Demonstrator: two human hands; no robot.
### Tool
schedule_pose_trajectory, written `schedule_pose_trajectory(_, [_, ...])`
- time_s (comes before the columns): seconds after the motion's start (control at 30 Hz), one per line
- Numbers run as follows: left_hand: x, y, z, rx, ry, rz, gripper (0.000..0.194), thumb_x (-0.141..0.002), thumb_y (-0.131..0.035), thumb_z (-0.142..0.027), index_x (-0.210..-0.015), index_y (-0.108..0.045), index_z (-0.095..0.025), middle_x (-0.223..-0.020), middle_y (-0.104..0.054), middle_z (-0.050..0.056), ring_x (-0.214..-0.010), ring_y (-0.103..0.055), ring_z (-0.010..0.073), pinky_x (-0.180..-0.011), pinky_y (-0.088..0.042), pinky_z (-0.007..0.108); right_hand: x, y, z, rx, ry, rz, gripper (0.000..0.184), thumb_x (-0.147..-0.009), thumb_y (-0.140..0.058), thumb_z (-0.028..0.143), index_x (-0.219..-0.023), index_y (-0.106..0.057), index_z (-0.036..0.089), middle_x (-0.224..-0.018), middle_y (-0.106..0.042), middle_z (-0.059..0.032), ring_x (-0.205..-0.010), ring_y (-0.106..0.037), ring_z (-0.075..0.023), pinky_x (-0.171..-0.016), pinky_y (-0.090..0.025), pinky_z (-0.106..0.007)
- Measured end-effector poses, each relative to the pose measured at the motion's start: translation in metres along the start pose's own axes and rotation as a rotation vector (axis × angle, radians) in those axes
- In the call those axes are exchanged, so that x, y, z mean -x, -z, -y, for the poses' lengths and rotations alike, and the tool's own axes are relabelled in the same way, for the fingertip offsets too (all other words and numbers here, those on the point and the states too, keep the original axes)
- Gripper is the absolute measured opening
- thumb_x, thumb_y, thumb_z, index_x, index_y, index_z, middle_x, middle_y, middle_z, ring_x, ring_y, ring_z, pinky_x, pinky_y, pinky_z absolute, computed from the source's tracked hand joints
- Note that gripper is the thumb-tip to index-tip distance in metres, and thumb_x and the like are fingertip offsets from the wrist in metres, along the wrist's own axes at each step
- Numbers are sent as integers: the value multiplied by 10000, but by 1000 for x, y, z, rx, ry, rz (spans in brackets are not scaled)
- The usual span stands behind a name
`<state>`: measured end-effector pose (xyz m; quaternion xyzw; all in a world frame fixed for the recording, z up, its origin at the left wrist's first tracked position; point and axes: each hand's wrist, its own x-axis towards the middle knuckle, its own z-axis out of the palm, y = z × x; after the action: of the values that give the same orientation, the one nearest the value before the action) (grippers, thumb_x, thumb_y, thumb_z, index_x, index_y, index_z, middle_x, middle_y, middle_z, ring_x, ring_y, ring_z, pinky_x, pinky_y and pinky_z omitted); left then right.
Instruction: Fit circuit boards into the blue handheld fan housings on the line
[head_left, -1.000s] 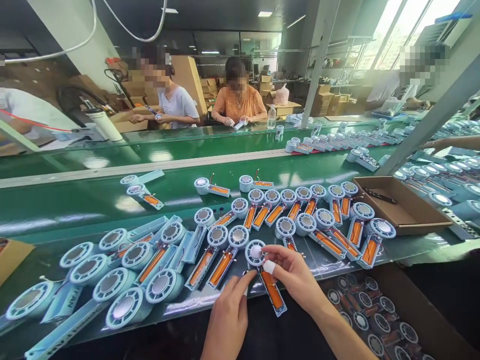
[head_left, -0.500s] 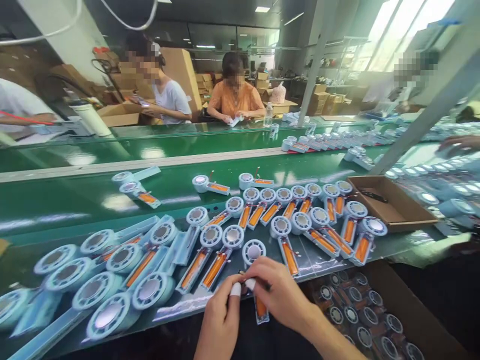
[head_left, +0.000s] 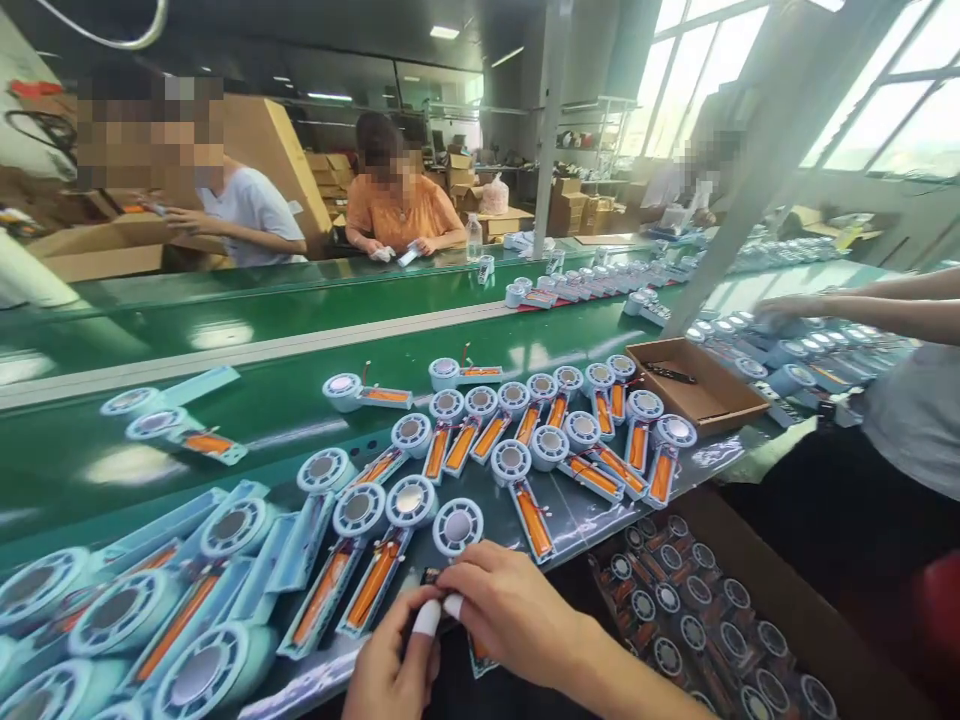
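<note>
So the left hand and right hand are fingertip to fingertip, pinching some small dark part right by the near edge of the worktop. The blue fan unit they're at has its round head on the worktop just beyond the fingers, handle poking out below the right hand, with loads of similar fans around it.
</note>
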<state>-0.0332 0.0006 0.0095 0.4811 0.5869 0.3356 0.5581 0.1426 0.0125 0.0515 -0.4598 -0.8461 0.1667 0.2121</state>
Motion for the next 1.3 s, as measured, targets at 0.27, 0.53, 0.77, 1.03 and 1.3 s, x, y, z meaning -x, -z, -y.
schedule_pose_trajectory(0.27, [19,-16,-21,-192,-115,-221,462,-813,-492,-546,-958,-728,-176,-514,-519,-14,-473,-479,196,-506,-425,315,7,-8,-4,-146,-23,-76,243,-918,-551,87,-1056,-691,231,-964,-652,-42,-880,-614,-189,-760,-503,-287])
schedule_pose_trajectory(0.53, [20,-17,-21,-215,-179,-225,381,-870,-501,-457,-981,-749,-190,-523,-556,-4,-466,-504,198,-510,-456,313,5,-10,-6,-228,-59,-118,251,-882,-562,51,-1025,-688,215,-981,-657,-46,-893,-645,-184,-808,-543,-297])
schedule_pose_trajectory(0.77, [22,-16,-23,-175,-233,-153,312,-905,-472,-384,-1024,-691,-196,-646,-638,10,-526,-553,177,-568,-490,299,4,-9,-8,-207,-29,-183,213,-892,-547,75,-993,-681,207,-966,-664,-54,-878,-649,-186,-778,-544,-296])
schedule_pose_trajectory(1.03, [28,-24,-23,-69,-194,-275,418,-923,-479,-394,-1284,-538,-193,-867,-754,52,-541,-626,154,-607,-548,306,-1,-15,-8,-52,12,-322,177,-866,-523,74,-931,-620,207,-919,-661,-51,-816,-630,-179,-695,-510,-278])
schedule_pose_trajectory(1.3, [24,-21,-12,-383,-532,-404,349,-933,-456,-256,-1156,-707,-162,-1110,-778,121,-979,-764,261,-746,-650,337,-3,-18,-2,163,42,-355,181,-869,-479,60,-824,-565,213,-816,-617,-39,-724,-562,-190,-639,-441,-299])
